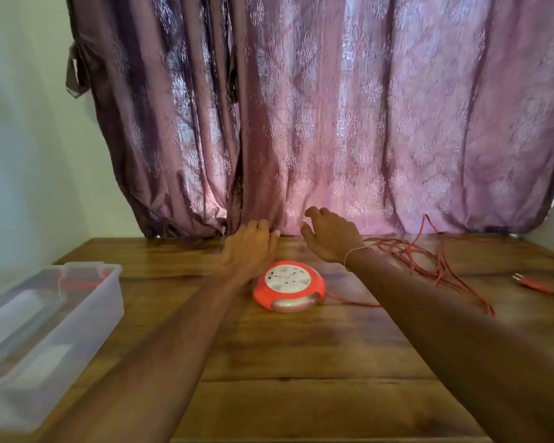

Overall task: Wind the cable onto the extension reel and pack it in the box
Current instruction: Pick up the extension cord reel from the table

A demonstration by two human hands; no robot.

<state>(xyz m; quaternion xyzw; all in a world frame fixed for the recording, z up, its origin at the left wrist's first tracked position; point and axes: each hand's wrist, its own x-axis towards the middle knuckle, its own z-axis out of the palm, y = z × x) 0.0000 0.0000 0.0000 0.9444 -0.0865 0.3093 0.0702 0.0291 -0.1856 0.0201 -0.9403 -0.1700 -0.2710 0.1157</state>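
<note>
Wooden table (301, 362), red-and-white extension reel (289, 286) at centre, loose red cable (422, 254) right, clear plastic box (45, 327) left

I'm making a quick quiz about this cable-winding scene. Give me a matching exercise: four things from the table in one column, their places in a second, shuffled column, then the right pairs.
Things:
1. extension reel
2. plastic box
3. loose red cable
4. plug

Places:
A. far right edge of the table
B. left side of the table
C. heaped behind the right forearm
D. centre of the table, between the two forearms

Pairs: 1-D, 2-B, 3-C, 4-A
</note>
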